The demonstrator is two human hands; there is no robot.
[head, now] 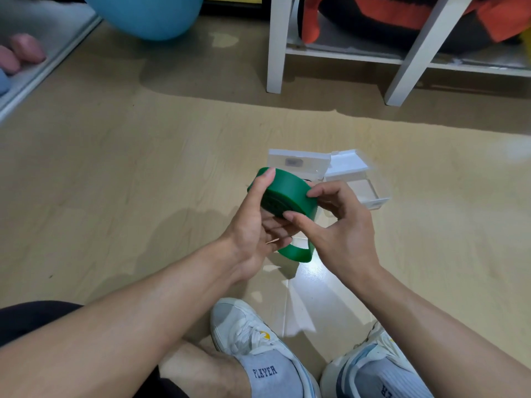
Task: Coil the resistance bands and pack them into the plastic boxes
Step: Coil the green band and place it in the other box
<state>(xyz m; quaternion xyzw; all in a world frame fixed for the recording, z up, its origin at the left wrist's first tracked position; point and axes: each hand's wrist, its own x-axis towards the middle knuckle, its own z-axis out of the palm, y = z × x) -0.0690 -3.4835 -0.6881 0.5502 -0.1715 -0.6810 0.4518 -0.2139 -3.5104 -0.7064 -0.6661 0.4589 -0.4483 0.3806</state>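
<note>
A green resistance band (287, 193) is wound into a thick coil held above the floor in front of me. My left hand (258, 222) grips the coil from the left, thumb over its top edge and fingers beneath. My right hand (342, 225) pinches the coil's right side, index finger on the outer wrap and thumb on its face. A loose green loop of the band (296, 254) hangs below between my hands. A clear plastic box (356, 182) lies on the floor just behind the coil with its lid open.
A white shelf frame (275, 47) stands at the back with orange and dark cloth on it. A blue exercise ball (149, 15) sits at the back left. Pink items (26, 50) lie on a grey mat at the far left. My sneakers (253, 337) are near the bottom.
</note>
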